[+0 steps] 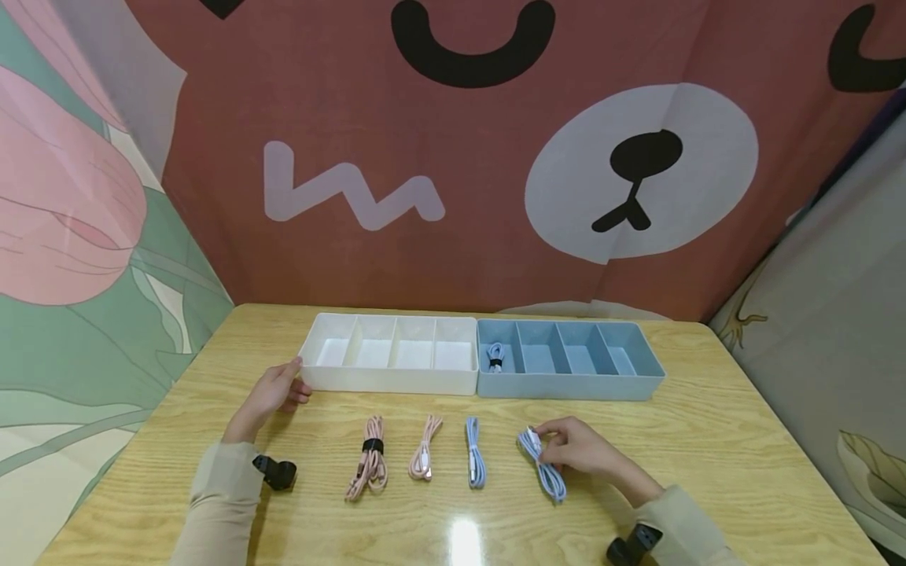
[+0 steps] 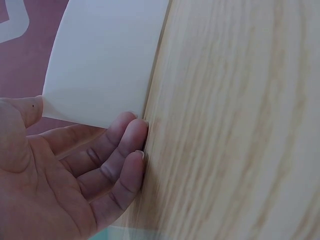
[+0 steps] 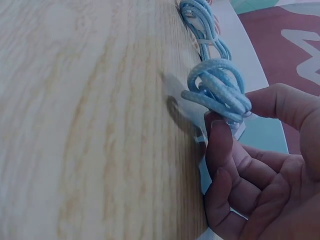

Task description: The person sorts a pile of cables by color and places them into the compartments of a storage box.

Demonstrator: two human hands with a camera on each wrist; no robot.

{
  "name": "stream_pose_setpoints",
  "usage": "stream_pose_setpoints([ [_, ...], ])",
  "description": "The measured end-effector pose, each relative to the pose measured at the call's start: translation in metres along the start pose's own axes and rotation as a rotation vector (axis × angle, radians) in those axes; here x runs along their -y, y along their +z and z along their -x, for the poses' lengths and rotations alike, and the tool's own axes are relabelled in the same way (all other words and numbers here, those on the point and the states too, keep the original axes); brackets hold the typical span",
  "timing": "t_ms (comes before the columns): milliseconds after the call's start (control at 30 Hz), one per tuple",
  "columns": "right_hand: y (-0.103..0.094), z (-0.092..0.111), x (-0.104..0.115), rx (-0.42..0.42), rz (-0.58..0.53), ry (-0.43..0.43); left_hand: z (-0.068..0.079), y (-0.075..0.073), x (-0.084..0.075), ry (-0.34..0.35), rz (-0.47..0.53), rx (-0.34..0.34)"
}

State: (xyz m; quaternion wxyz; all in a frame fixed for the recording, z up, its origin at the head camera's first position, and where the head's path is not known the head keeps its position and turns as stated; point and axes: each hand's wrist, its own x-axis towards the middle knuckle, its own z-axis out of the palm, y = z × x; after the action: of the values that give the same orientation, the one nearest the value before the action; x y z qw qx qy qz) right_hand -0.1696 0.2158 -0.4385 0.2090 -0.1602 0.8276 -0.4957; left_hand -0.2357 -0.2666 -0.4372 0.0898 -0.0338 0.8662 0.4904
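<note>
My right hand [image 1: 576,446] pinches a coiled light-blue charging cable [image 1: 543,468] between thumb and fingers, low over the wooden table. In the right wrist view the loops of this cable [image 3: 217,90] stick out past the fingertips. At the left end of a white divided box [image 1: 396,381], my left hand [image 1: 274,389] touches the end wall with relaxed fingers. The left wrist view has the thumb by the corner of the white box [image 2: 105,60] and the other fingertips low near the tabletop. A second coiled blue cable [image 1: 476,453] lies left of the right hand.
Against the white box stands a blue divided box [image 1: 566,387], with a bundled blue cable [image 1: 496,355] in its leftmost compartment. Two pink cables lie in front of the white box: a thicker bundle [image 1: 368,464] with a black strap and a smaller coil [image 1: 425,450]. Printed curtains surround the table [image 1: 396,534].
</note>
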Motion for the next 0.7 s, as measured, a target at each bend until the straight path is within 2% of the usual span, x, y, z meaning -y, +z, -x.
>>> stream_pose_setpoints([
  [300, -0.0041, 0.0015, -0.0039, 0.022, -0.071, 0.006, -0.0001, -0.0005, -0.0007, -0.004, 0.024, 0.007],
  [533, -0.007, 0.0025, -0.0065, 0.054, -0.11, -0.057, 0.0006, -0.0008, -0.0008, 0.006, 0.036, 0.004],
  [700, -0.007, 0.0015, -0.0083, 0.028, -0.096, 0.009, 0.0005, -0.0009, -0.0007, -0.001, 0.032, 0.006],
])
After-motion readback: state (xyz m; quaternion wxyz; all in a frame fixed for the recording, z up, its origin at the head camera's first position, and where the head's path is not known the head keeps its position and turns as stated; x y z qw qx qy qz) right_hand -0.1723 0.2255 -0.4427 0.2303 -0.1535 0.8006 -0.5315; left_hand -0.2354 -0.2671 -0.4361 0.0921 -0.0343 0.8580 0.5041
